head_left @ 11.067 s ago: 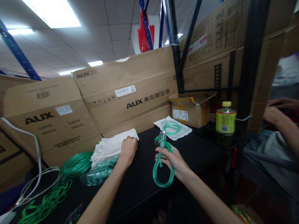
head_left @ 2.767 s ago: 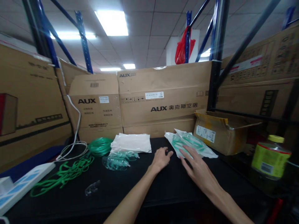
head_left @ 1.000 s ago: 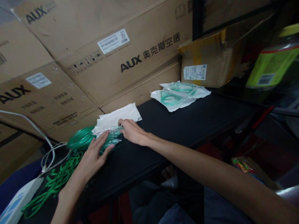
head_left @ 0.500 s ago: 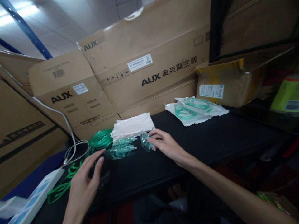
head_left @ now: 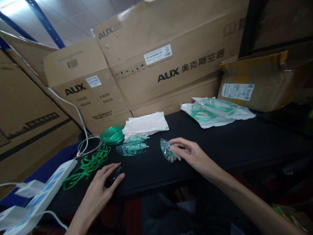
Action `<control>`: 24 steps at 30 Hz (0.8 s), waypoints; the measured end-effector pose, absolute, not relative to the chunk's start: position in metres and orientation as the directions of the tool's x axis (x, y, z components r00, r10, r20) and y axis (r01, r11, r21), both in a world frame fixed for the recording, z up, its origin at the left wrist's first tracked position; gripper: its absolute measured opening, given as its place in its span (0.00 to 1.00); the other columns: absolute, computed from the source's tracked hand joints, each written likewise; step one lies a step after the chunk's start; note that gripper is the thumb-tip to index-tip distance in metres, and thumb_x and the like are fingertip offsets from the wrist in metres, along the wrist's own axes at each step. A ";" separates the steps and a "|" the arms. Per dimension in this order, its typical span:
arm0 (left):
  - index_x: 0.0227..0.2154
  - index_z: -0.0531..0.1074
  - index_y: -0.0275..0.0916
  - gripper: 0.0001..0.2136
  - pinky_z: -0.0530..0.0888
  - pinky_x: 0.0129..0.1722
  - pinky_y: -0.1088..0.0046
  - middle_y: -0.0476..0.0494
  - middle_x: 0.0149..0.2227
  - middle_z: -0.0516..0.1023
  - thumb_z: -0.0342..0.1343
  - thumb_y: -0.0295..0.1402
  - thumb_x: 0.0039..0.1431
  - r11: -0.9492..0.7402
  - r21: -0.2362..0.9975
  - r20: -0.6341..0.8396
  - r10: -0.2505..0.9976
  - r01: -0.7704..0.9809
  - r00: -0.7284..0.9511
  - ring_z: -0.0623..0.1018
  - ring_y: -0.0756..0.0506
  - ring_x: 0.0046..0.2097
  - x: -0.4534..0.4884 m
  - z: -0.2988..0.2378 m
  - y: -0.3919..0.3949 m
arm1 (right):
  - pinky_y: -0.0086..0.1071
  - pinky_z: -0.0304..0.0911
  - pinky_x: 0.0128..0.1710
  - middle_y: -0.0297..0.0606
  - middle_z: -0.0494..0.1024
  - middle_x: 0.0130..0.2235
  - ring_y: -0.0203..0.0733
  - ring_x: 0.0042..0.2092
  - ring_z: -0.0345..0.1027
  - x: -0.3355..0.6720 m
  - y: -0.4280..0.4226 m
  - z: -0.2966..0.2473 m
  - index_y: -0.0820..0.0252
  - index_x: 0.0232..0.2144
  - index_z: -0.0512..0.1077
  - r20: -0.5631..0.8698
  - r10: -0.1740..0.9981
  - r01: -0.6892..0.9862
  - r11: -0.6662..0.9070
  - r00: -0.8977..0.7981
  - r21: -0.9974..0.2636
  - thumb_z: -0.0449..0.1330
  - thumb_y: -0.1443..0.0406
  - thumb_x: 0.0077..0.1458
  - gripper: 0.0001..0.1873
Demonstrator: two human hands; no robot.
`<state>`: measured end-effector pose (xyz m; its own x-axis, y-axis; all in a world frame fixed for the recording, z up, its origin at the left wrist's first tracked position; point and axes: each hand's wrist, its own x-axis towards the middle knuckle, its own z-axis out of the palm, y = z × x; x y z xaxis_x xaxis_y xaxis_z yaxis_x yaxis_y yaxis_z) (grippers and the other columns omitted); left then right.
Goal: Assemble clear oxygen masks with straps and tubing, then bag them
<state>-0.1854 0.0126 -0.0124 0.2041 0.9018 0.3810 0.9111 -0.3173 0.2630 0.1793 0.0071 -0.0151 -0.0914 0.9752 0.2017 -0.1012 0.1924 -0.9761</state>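
My right hand (head_left: pixel 189 152) pinches a clear green-tinted oxygen mask (head_left: pixel 166 149) just above the black tabletop; part of the mask is hidden behind my fingers. My left hand (head_left: pixel 105 179) rests low on the table, its thumb and fingers apart around some small black pieces (head_left: pixel 116 174), which are too dark to name. Further back, between the hands, lie several more masks (head_left: pixel 132 148) nested in rows. Left of them are a coil of green tubing (head_left: pixel 112 135) and a heap of green elastic straps (head_left: pixel 90 166). Behind the masks is a stack of white pouches (head_left: pixel 146 124).
Packed pouches with green tubing (head_left: pixel 215 112) lie at the back right, beside an open carton (head_left: pixel 256 78). Large AUX cartons (head_left: pixel 166 65) wall off the back. A white power strip (head_left: pixel 46 199) with plugs and cables stands at the left. The table's front edge (head_left: pixel 156 186) runs below my hands.
My right hand has carried the mask away from the other masks, rightward and nearer to me. My left hand has come down to the small black pieces. The view has shifted slightly.
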 end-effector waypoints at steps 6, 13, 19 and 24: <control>0.46 0.81 0.47 0.21 0.77 0.57 0.56 0.44 0.51 0.83 0.55 0.56 0.64 -0.360 0.254 0.380 0.891 0.898 0.250 0.81 0.37 0.53 -0.187 -0.013 0.016 | 0.35 0.73 0.40 0.37 0.80 0.39 0.42 0.39 0.78 0.181 0.005 -0.017 0.58 0.45 0.78 0.218 0.968 -0.091 0.207 -0.126 -0.974 0.65 0.54 0.58 0.18; 0.47 0.80 0.47 0.26 0.77 0.57 0.54 0.43 0.49 0.83 0.54 0.61 0.61 -0.392 0.266 0.465 0.853 0.880 0.239 0.81 0.36 0.53 -0.174 -0.002 0.017 | 0.35 0.73 0.40 0.38 0.82 0.36 0.43 0.39 0.79 0.175 0.003 -0.021 0.61 0.48 0.77 0.266 0.955 0.000 0.268 -0.131 -0.963 0.63 0.56 0.61 0.18; 0.50 0.79 0.48 0.21 0.79 0.52 0.61 0.45 0.49 0.84 0.57 0.55 0.64 -0.552 0.359 0.524 0.786 0.752 0.327 0.83 0.39 0.50 -0.100 0.008 0.009 | 0.38 0.71 0.46 0.41 0.79 0.45 0.46 0.43 0.76 0.179 -0.006 -0.016 0.56 0.48 0.78 0.443 0.896 0.275 0.434 -0.033 -0.858 0.63 0.64 0.60 0.13; 0.49 0.80 0.47 0.15 0.77 0.54 0.60 0.45 0.47 0.84 0.60 0.47 0.66 -0.622 0.450 0.421 0.780 0.640 0.462 0.82 0.40 0.50 -0.040 0.006 0.015 | 0.43 0.73 0.49 0.45 0.77 0.48 0.50 0.46 0.77 0.190 -0.011 -0.019 0.56 0.54 0.75 0.556 0.822 0.647 0.492 -0.125 -0.583 0.58 0.67 0.66 0.16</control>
